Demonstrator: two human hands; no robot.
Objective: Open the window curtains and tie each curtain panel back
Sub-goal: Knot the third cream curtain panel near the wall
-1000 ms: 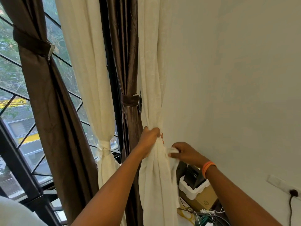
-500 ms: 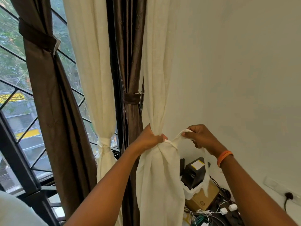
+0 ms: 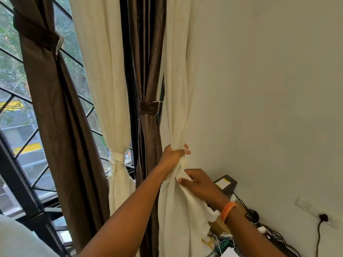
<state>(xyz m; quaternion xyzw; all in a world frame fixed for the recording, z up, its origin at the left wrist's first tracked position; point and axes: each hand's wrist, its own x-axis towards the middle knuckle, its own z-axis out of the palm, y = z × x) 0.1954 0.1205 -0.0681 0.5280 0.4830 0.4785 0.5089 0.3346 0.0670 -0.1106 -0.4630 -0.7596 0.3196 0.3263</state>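
Cream curtain (image 3: 176, 89) bunched in left hand (image 3: 171, 154), right hand (image 3: 199, 182) pinching tie (image 3: 182, 175).

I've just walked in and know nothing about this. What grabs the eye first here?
Two bare arms reach up the middle: the left hand grips a bunched cream curtain by the white wall, while the right hand, with an orange wristband, pinches a strip of cream cloth just below. To the left, two brown curtains and another cream curtain already hang tied back against the barred window.
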